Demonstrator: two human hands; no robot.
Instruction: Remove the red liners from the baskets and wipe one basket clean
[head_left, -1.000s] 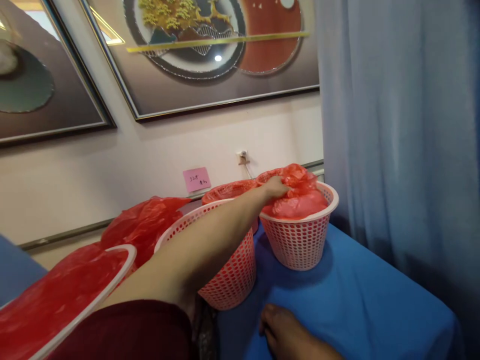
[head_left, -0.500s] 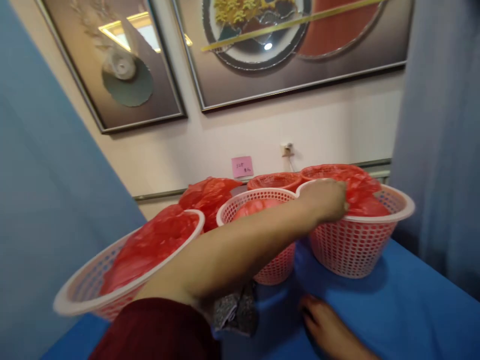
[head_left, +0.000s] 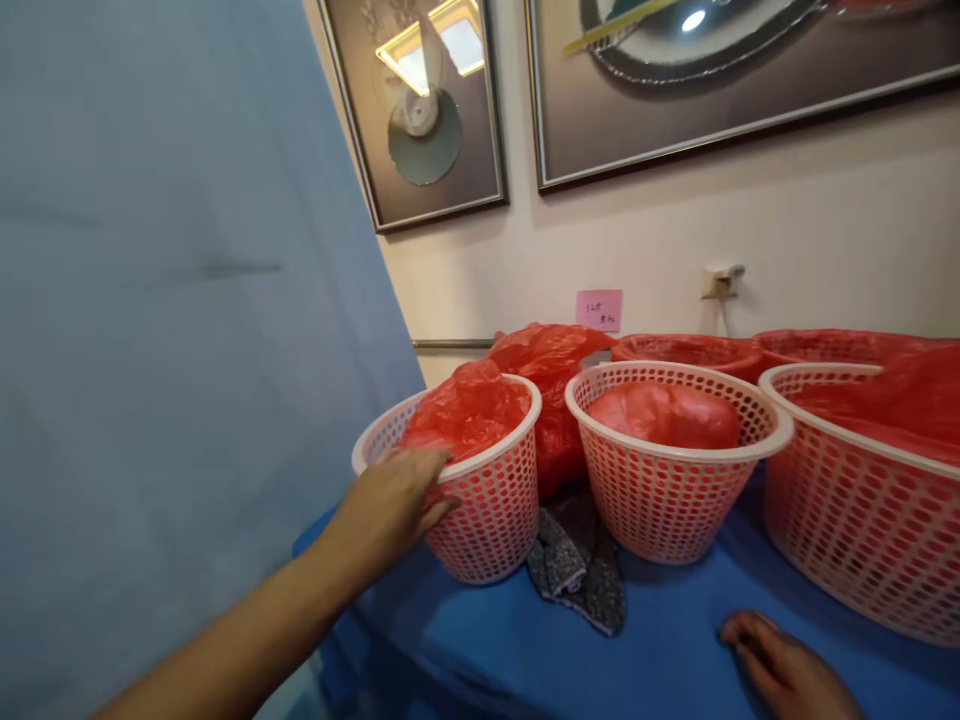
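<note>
At the left basket (head_left: 484, 520), a pale perforated tub lined with a red plastic bag (head_left: 476, 410), is my left hand (head_left: 397, 495). Its fingers reach over the near rim and the thumb sits apart from them, lower on the outside. Nothing shows in that hand. My right hand (head_left: 780, 665) rests low on the blue-covered table (head_left: 660, 650), its fingers curled in. Whatever those fingers might enclose is hidden. Between the hands lie crumpled grey speckled gloves (head_left: 577, 565), close to the left basket.
A middle basket (head_left: 667, 500) holds a pink-red bundle (head_left: 667, 412); a larger basket (head_left: 862, 540) stands at right. Behind are red tubs (head_left: 686, 350) and a red bag (head_left: 551, 370). A pink note (head_left: 600, 310) and a socket (head_left: 720, 283) are on the wall; a blue curtain (head_left: 187, 350) hangs left.
The view has turned left. My left hand has come away from the right basket, crossing back to the left basket's rim. My right hand stays low on the table.
</note>
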